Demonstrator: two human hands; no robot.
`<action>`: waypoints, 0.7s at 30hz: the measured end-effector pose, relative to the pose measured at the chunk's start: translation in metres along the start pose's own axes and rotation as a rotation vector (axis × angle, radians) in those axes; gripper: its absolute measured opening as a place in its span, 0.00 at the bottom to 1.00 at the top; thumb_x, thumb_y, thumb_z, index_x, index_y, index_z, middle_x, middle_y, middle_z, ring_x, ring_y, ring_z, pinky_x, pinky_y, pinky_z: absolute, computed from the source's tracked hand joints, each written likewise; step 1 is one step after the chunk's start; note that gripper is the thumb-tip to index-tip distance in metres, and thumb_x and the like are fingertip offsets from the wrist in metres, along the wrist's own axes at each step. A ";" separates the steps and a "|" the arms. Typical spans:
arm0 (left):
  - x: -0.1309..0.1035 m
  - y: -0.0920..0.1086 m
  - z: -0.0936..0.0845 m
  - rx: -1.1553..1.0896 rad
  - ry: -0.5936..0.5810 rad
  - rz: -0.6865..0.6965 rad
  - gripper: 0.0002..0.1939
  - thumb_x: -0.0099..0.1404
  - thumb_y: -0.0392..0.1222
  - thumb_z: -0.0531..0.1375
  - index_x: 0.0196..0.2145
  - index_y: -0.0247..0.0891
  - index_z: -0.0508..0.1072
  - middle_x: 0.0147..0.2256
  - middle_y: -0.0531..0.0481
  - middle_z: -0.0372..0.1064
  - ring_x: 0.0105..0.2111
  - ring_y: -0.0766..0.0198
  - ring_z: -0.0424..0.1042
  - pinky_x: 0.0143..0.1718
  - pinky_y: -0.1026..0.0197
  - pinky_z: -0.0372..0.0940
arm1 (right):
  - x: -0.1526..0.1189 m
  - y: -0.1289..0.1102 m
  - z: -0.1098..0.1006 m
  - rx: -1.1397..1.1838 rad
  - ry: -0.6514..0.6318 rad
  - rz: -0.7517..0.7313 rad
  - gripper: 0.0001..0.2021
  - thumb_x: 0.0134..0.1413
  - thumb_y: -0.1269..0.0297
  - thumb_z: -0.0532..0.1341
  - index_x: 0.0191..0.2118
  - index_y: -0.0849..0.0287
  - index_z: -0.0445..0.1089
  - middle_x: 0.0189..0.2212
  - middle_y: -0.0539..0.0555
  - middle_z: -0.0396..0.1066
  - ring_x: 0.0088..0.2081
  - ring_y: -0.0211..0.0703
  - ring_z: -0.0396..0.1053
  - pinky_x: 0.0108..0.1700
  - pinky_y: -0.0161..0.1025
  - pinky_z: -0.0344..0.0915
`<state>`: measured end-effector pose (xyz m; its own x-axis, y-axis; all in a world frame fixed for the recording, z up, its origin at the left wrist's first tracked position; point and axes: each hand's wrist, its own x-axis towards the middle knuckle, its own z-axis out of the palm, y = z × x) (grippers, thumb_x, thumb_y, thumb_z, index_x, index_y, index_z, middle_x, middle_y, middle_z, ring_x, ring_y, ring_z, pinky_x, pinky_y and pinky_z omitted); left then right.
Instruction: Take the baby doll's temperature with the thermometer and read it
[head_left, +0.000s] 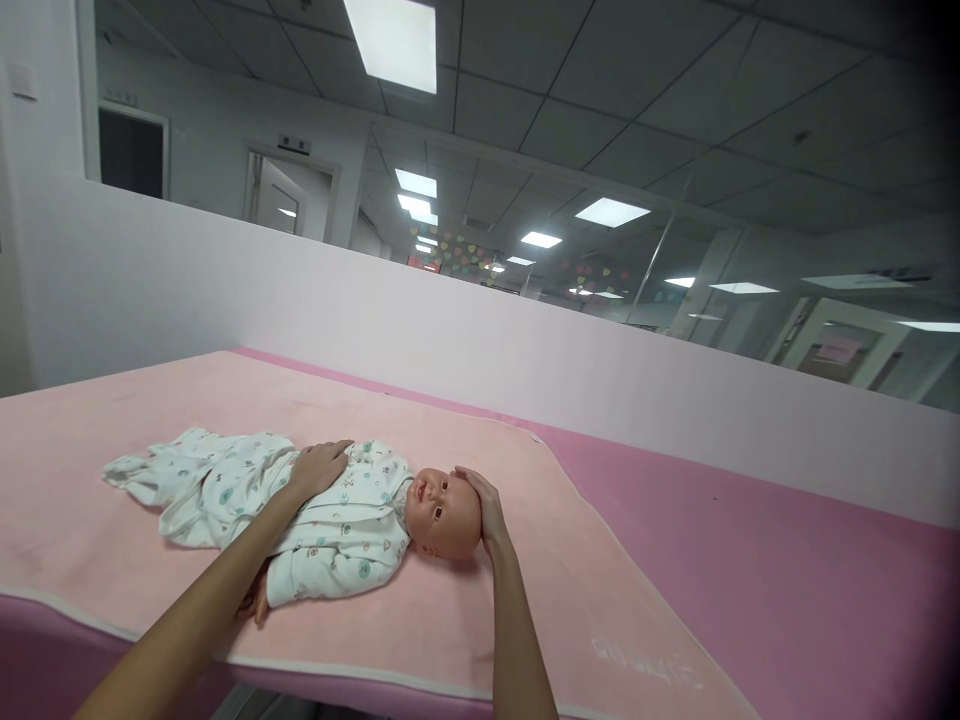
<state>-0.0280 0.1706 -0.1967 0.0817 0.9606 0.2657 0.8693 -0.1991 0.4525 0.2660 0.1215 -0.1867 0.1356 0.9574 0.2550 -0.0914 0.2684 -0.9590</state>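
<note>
Left hand (319, 468) lies flat on the doll (352, 520) (near the mat's (112, 420) front edge); right hand (484, 510) cups its head.

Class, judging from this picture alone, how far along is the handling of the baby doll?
Done: the doll lies dressed, on its back, on the pink mat. In hand: left hand rests on its chest, right hand cups its head. Left: it has not been lifted.

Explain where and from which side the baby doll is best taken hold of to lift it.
The baby doll lies on its back, head to the right. Probably best: cup the round head from the right, as the right hand does, and support the torso from the near side, where the left hand rests.
</note>
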 end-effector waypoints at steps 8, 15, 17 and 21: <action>0.000 0.001 0.000 -0.012 0.004 -0.004 0.25 0.60 0.55 0.40 0.50 0.47 0.63 0.48 0.49 0.66 0.49 0.55 0.62 0.52 0.52 0.53 | -0.002 -0.004 0.003 0.017 0.007 0.009 0.15 0.36 0.55 0.63 0.30 0.60 0.74 0.38 0.55 0.72 0.46 0.50 0.65 0.49 0.43 0.60; 0.002 -0.002 0.002 0.003 0.005 0.006 0.23 0.60 0.46 0.41 0.50 0.46 0.62 0.48 0.49 0.66 0.49 0.57 0.63 0.51 0.53 0.54 | -0.007 -0.008 0.006 0.020 -0.007 0.052 0.17 0.35 0.53 0.64 0.28 0.62 0.74 0.33 0.56 0.73 0.39 0.50 0.68 0.46 0.44 0.61; 0.002 -0.003 0.003 0.006 0.005 0.006 0.23 0.59 0.44 0.40 0.50 0.46 0.62 0.48 0.49 0.65 0.49 0.57 0.63 0.51 0.53 0.54 | -0.008 -0.008 0.006 0.021 -0.006 0.057 0.17 0.36 0.53 0.63 0.29 0.63 0.74 0.34 0.57 0.73 0.39 0.50 0.69 0.46 0.43 0.62; 0.002 -0.003 0.003 0.012 0.003 0.008 0.23 0.59 0.43 0.41 0.50 0.46 0.62 0.47 0.49 0.66 0.48 0.57 0.63 0.51 0.53 0.54 | -0.005 -0.005 0.003 0.032 0.024 0.037 0.15 0.37 0.57 0.63 0.32 0.61 0.74 0.40 0.56 0.71 0.43 0.50 0.67 0.47 0.41 0.62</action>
<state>-0.0288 0.1735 -0.1998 0.0866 0.9584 0.2720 0.8742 -0.2041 0.4406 0.2625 0.1162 -0.1824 0.1547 0.9641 0.2157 -0.1284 0.2361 -0.9632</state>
